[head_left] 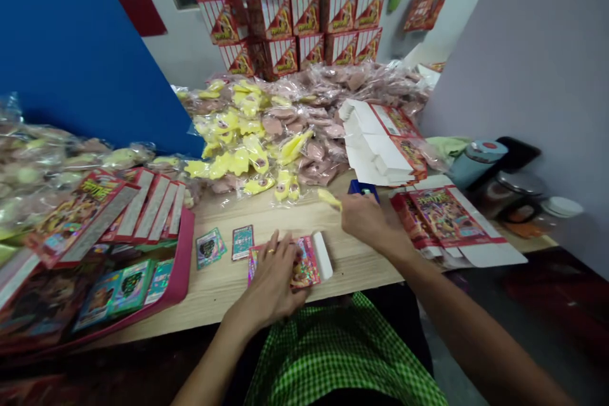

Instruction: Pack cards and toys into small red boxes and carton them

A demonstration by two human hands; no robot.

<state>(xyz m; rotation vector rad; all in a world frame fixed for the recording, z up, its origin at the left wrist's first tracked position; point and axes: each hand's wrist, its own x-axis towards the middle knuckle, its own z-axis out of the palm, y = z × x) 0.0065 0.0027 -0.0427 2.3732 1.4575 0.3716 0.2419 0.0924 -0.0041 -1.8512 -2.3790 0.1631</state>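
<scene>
My left hand [269, 279] presses down on a small colourful printed carton [304, 263], which lies flat on the light wood table [352, 273] with a white flap sticking out at its right end. My right hand [365, 222] is raised a little above the table, with a small yellow piece [329, 198] pinched at its fingertips. A blue object [362, 189] shows just behind that hand. Two small printed cards [210, 247] [242, 242] lie to the left of my left hand. A heap of yellow and pink items in plastic bags [266, 139] lies beyond both hands.
A pink tray [184, 266] at the left holds printed cartons and cards. Flat red printed carton blanks [445, 225] lie on the right, with white-and-red blanks [383, 143] behind them. Stacked red boxes [295, 13] rise at the back. A flask [476, 162] stands at the far right.
</scene>
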